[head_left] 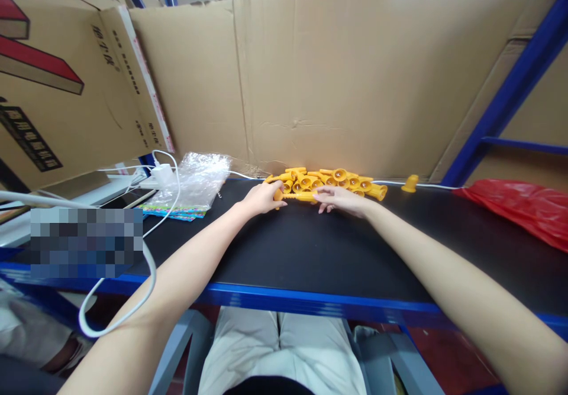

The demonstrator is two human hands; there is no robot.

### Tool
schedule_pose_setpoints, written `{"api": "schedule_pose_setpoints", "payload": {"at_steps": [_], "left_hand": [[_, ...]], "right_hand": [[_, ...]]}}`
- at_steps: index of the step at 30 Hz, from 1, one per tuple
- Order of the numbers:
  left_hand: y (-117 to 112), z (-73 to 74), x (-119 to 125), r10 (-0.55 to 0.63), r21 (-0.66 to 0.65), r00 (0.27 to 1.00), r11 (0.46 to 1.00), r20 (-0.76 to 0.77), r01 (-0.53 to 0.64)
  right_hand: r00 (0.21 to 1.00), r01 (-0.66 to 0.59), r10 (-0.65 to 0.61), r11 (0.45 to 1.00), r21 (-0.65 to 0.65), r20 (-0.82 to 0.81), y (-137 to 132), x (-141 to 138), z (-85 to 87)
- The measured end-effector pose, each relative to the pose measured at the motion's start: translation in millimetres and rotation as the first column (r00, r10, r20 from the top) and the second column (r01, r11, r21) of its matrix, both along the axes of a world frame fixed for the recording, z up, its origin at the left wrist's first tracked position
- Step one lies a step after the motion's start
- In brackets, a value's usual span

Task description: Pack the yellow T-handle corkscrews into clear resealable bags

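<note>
Both hands are at the near side of a pile of yellow plastic pieces (339, 175) with flared, cup-like ends. Between them a yellow horn-shaped plastic piece (304, 196) lies level, low over the black tabletop. My left hand (262, 198) is closed on its left end, where a round cup shows at the fingertips. Thumb and fingers of my right hand (344, 200) pinch its right end, partly hiding it. Whether it is one piece or two joined ones, I cannot tell.
A single yellow piece (410, 183) stands apart at the right, near a red plastic bag (519, 209). Clear plastic packaging (195, 176), a white charger (163, 175) and looping cables lie left. Cardboard (355, 75) walls the back; a blue post (510, 81) slants at right.
</note>
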State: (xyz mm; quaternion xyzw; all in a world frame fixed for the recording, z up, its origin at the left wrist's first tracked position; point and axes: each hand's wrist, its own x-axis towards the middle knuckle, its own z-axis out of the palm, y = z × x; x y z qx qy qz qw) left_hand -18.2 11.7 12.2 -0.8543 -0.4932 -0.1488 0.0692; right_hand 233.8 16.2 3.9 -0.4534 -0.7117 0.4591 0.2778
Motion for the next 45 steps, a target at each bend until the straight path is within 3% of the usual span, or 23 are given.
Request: {"api": "schedule_pose_setpoints", "payload": {"at_steps": [26, 31, 33, 37, 41, 45], "left_hand": [[-6, 3.0, -1, 0.011, -0.003, 1.0, 1.0, -0.019, -0.011], [-10, 8.8, -2, 0.13, 0.047, 0.991, 0.99, 0.027, -0.131], [-7, 10.9, -5, 0.281, 0.066, 0.959, 0.957, 0.038, -0.283], [5, 10.1, -19, 0.556, 0.031, 0.831, 0.83, 0.023, -0.557], [17, 1.9, -37, 0.681, -0.07, 0.73, 0.726, -0.063, -0.684], [24, -5.0, -49, 0.72, -0.153, 0.684, 0.668, -0.112, -0.728]], "right_hand": [[0.997, 0.052, -0.051, 0.998, 0.019, -0.057, 0, 1, -1.1], [0.997, 0.05, -0.049, 0.999, 0.018, -0.062, -1, 0, -0.1], [0.998, 0.045, -0.044, 0.999, 0.015, -0.053, -1, 0, 0.4], [0.999, 0.047, -0.047, 0.999, 0.011, -0.016, -2, 0, 1.3], [1.0, 0.014, -0.014, 1.0, 0.01, 0.018, -3, 1, 1.1], [0.999, -0.015, 0.014, 1.0, 0.012, 0.03, -1, 3, 0.1]]}}
